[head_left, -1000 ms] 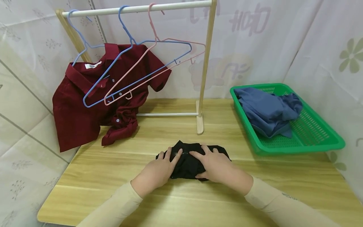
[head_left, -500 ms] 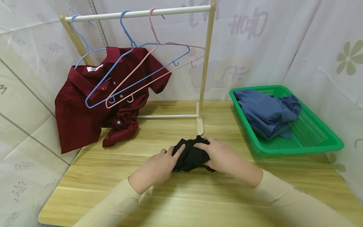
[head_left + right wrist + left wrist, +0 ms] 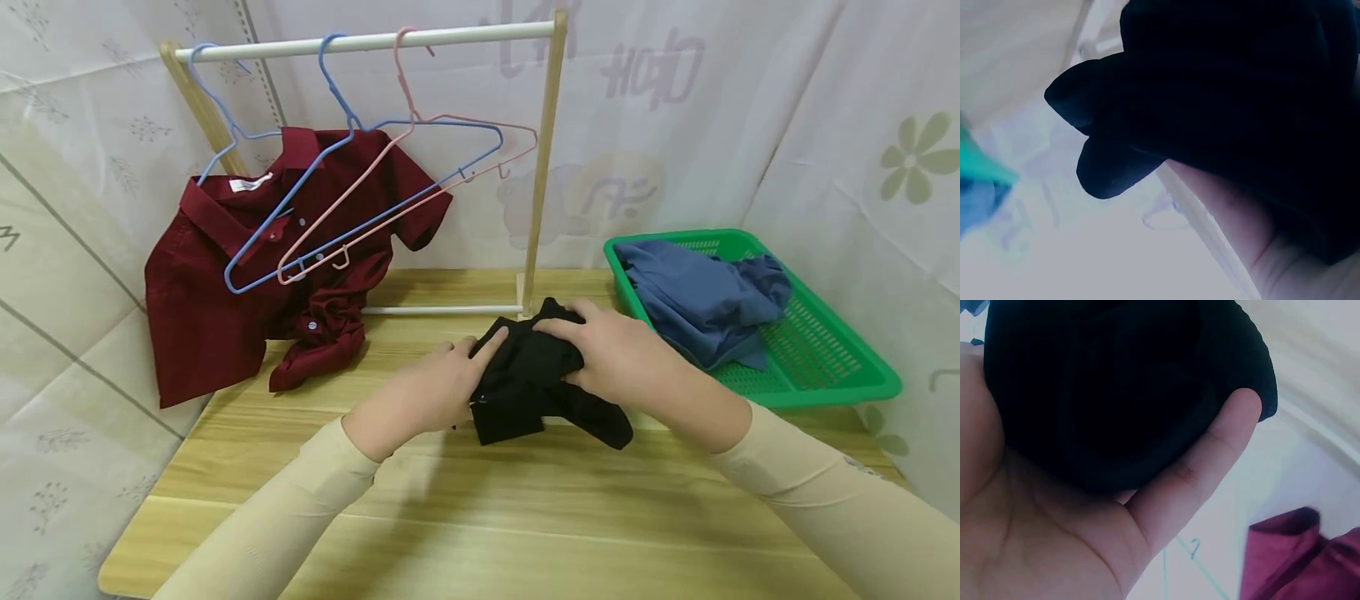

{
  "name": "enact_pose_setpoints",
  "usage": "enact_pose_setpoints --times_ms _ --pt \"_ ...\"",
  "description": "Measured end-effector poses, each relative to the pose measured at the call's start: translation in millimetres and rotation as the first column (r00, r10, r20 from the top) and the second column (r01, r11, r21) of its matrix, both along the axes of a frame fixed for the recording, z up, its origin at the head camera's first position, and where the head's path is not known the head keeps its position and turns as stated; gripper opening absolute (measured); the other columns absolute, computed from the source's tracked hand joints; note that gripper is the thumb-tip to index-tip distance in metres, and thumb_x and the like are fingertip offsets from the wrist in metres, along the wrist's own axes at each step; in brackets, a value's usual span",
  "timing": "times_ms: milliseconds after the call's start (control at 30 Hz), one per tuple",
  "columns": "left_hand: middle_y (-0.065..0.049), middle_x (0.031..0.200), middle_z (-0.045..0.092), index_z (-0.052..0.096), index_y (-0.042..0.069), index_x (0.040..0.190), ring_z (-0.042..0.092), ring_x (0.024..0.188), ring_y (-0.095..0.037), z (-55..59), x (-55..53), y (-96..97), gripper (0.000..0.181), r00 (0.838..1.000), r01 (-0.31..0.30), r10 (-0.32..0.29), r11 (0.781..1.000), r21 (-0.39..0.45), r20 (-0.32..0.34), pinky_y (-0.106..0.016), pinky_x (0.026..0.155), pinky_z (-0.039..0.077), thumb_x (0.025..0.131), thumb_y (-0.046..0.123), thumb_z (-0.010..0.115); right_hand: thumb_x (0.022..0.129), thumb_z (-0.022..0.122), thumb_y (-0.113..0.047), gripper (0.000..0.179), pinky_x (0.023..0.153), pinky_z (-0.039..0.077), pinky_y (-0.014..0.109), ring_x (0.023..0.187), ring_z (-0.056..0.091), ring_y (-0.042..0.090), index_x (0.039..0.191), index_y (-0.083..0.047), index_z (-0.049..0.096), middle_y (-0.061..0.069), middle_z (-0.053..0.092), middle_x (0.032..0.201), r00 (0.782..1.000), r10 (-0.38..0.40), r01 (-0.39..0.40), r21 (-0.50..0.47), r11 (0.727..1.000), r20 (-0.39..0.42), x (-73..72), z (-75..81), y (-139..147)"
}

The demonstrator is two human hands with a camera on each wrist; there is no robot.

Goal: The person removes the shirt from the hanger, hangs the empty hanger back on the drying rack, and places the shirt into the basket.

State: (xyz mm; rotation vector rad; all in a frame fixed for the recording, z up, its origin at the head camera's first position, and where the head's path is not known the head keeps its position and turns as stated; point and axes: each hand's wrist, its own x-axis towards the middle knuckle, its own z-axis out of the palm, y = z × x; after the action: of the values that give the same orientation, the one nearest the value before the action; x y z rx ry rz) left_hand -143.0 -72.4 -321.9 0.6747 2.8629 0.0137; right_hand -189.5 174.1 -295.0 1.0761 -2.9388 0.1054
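Note:
A bunched black garment point(image 3: 528, 367) is held up between both hands in the head view, with loose flaps hanging below. My left hand point(image 3: 438, 383) grips its left side, and my right hand point(image 3: 626, 354) grips its right side. In the left wrist view the dark cloth point(image 3: 1110, 394) lies against the palm, with one finger stretched along its edge. The right wrist view shows the cloth point(image 3: 1222, 106) covering most of the right hand point(image 3: 1297, 269). Its exact kind is hidden by the folds.
Behind stands a garment rack point(image 3: 480, 33) with a dark red shirt point(image 3: 217, 292) on a blue hanger point(image 3: 217, 100). Another blue hanger point(image 3: 337, 83) and a pink hanger point(image 3: 405, 79) hang bare. At right, a green basket point(image 3: 840, 392) holds a blue garment point(image 3: 697, 292) on the wooden table point(image 3: 480, 517).
Both hands have gathered the black garment from lying on the table, lifted it, and moved it toward the rack and slightly right. Parts of it now dangle beneath the hands.

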Motion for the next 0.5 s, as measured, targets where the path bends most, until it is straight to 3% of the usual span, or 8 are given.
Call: enact_pose_setpoints --times_ms 200,367,500 --pt "-0.022 0.157 0.051 0.004 0.017 0.173 0.063 0.129 -0.041 30.2 -15.7 10.3 0.098 1.000 0.004 -0.004 1.000 0.013 -0.021 -0.040 0.094 0.061 0.100 0.011 0.069 0.087 0.090 -0.029 0.071 0.080 0.061 0.060 0.112 0.070 0.048 0.151 -0.027 0.059 0.028 0.053 0.149 0.999 -0.033 0.033 0.004 0.999 -0.037 -7.8 34.7 10.0" --pt "-0.019 0.154 0.054 0.002 0.018 0.173 0.063 0.126 -0.039 55.1 -26.3 20.8 0.101 0.998 0.007 -0.007 1.000 0.003 -0.055 -0.042 0.097 0.060 0.100 0.016 0.072 0.088 0.090 -0.028 0.068 0.077 0.059 0.061 0.109 0.069 0.050 0.149 -0.028 0.061 0.029 0.054 0.147 0.995 -0.048 0.047 -0.015 0.999 -0.084 -13.6 60.0 20.8" --pt "-0.017 0.151 0.057 0.002 0.018 0.173 0.064 0.121 -0.036 77.8 -33.4 30.8 0.098 0.994 0.019 -0.019 1.000 -0.007 -0.110 -0.041 0.094 0.061 0.102 0.018 0.069 0.086 0.091 -0.025 0.063 0.066 0.058 0.058 0.087 0.071 0.044 0.143 -0.028 0.065 0.028 0.057 0.141 0.983 -0.031 0.019 -0.067 0.998 -0.184 -16.2 82.5 31.5"
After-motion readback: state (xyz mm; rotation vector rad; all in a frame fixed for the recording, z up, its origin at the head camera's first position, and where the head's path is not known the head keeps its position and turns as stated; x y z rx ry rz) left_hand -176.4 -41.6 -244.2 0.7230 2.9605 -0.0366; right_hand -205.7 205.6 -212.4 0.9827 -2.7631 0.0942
